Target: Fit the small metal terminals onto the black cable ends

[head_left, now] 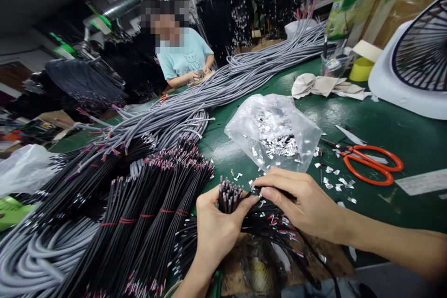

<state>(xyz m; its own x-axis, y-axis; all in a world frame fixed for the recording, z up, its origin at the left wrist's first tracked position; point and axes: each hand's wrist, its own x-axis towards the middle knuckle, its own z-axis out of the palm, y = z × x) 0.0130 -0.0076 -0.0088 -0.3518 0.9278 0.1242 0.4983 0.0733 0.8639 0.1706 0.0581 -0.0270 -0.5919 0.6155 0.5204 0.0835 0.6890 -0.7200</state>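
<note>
The left hand [218, 230] is curled round an upright bundle of black cables [229, 198], whose cut tips stand above the thumb and forefinger. That thumb stretches across towards the right hand [307, 205], which pinches a small dark piece [257, 191] between thumb and forefinger, just beside the bundle; the piece is too small to identify. Under and between both hands lie loose black wires [275, 223] with red and white ends.

Directly beyond the right hand, on the green desk [220, 136], a clear plastic bag [240, 120] lies spread out, with a heap of silvery metal pieces [284, 145] on it. More of these are scattered above the right hand's wrist, near orange-handled scissors [350, 150] whose blades point towards the bag.

To the left of the left hand, several bunches of black cables [150, 223] lie side by side, tied with red bands. Past them, thick grey cables [244, 77] run across the desk, away from both hands. On the far side of these, well apart from the hands, sits a person in a light blue shirt [185, 58]. Far beyond the right hand, a white cloth [323, 86] lies near a fan [421, 49].
</note>
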